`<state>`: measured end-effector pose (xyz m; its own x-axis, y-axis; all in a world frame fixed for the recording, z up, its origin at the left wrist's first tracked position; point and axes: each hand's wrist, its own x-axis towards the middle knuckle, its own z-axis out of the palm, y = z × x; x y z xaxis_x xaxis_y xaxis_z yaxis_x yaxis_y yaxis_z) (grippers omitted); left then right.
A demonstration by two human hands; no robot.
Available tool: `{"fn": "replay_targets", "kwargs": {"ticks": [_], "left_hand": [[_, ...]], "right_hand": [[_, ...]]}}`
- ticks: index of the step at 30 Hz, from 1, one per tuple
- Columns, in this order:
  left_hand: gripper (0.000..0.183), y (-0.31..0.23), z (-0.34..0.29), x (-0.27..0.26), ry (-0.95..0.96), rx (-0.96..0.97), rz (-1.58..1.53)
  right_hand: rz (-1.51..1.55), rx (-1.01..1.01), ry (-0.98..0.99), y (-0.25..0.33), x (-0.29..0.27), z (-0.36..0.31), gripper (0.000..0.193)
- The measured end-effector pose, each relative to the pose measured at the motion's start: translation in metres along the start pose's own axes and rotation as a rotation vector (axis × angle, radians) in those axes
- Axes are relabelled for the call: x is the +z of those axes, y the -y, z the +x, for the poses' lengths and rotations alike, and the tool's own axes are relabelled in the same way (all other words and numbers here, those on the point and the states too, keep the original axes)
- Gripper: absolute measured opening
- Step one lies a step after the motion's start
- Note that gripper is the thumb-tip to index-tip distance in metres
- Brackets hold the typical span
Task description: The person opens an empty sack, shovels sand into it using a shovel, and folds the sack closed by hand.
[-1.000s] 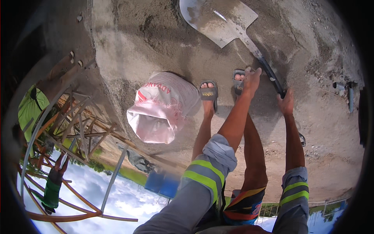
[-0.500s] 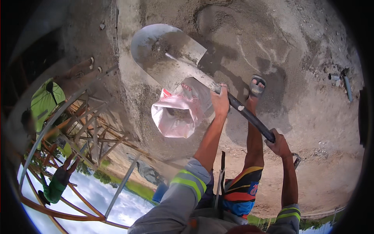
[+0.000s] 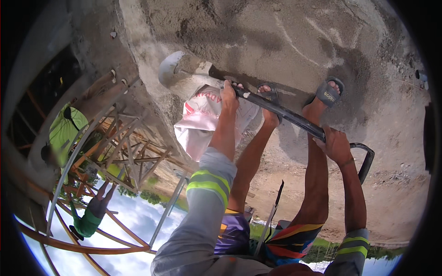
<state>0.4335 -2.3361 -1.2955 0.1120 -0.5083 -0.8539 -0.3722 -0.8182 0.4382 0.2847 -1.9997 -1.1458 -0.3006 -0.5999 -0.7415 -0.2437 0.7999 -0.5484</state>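
Observation:
My left hand [image 3: 229,97] is wrapped round the dark shaft of a shovel [image 3: 281,112], low down near the blade. Further up, close to the D-shaped grip, my right hand [image 3: 336,146] is closed on the same shaft. The shovel's grey metal blade [image 3: 177,71] is tilted and lies just beyond a white woven sack [image 3: 198,126] with red print. That sack stands beside my left forearm; its mouth no longer shows. Whether blade and sack touch, I cannot tell.
My sandalled feet [image 3: 329,92] stand on grey, sandy ground [image 3: 294,37]. To the left rise wooden trestles and poles [image 3: 133,147]. Near them is a person in a bright yellow-green top [image 3: 66,126], and another in dark green [image 3: 87,223]. A pipe piece [image 3: 421,75] lies far right.
The shovel has turned so its blade shows narrower and more tilted. My left hand has shifted left and up, and the sack's open mouth has tipped out of sight. My other foot has come into view.

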Motion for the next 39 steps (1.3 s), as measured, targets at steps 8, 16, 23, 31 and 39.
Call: {"fn": "replay_targets", "kwargs": {"ticks": [8, 16, 23, 31, 39], "left_hand": [[0.017, 0.015, -0.039, 0.042, 0.178, 0.125, 0.300], [0.031, 0.038, -0.160, 0.113, 0.212, 0.351, 0.552], [0.027, 0.051, -0.167, 0.043, 0.292, 0.271, 0.100], [0.036, 0.109, -0.116, 0.002, -0.011, 0.135, 0.507], [0.033, 0.116, -0.184, 0.105, 0.030, 0.000, 0.308]], "right_hand": [[0.189, 0.226, 0.044, -0.020, 0.022, -0.067, 0.035], [0.486, 0.463, 0.058, -0.030, 0.000, -0.175, 0.027], [0.370, 0.321, 0.200, -0.017, -0.044, -0.185, 0.030], [0.421, 0.473, 0.601, -0.047, -0.099, -0.096, 0.032], [0.006, 0.206, 0.213, -0.106, -0.164, -0.133, 0.030]]}}
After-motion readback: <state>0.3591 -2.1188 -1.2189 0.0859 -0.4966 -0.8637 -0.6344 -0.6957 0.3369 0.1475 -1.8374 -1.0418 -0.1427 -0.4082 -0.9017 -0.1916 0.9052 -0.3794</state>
